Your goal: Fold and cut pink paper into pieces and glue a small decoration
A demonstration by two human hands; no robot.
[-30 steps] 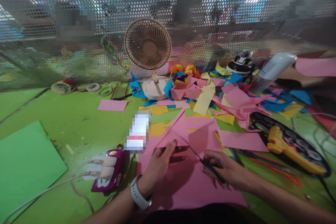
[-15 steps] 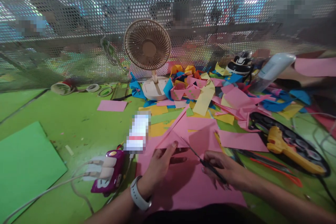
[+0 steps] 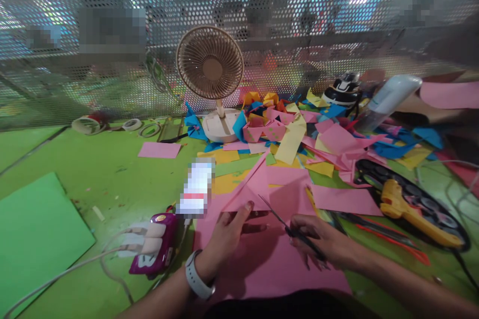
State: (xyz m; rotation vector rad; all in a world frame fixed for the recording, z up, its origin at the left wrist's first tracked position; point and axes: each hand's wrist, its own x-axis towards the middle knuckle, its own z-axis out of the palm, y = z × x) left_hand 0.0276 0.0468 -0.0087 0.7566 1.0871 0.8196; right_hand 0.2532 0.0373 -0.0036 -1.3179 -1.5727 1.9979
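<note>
My left hand [image 3: 232,224] is closed on a folded piece of pink paper [image 3: 254,187], thumb on top and fingers beneath its lower edge. A white watch band [image 3: 196,279] is on that wrist. In my right hand [image 3: 322,239] are dark-handled scissors [image 3: 275,213], their thin blade pointing up and left across the pink paper. How far apart the blades stand I cannot tell. Below both hands lies a large pink sheet [image 3: 277,274] on the green table.
A fan [image 3: 212,67] stands before a perforated metal screen, with coloured paper scraps [image 3: 292,134] heaped beside it. Left of my hands are a lit phone [image 3: 196,187] and a purple plug adapter [image 3: 164,244] with cables. A yellow glue gun [image 3: 419,214] lies on a black tray at the right.
Both hands, the scissors and the folded paper look almost unmoved. Behind the screen at the left, a blurred shape has shifted.
</note>
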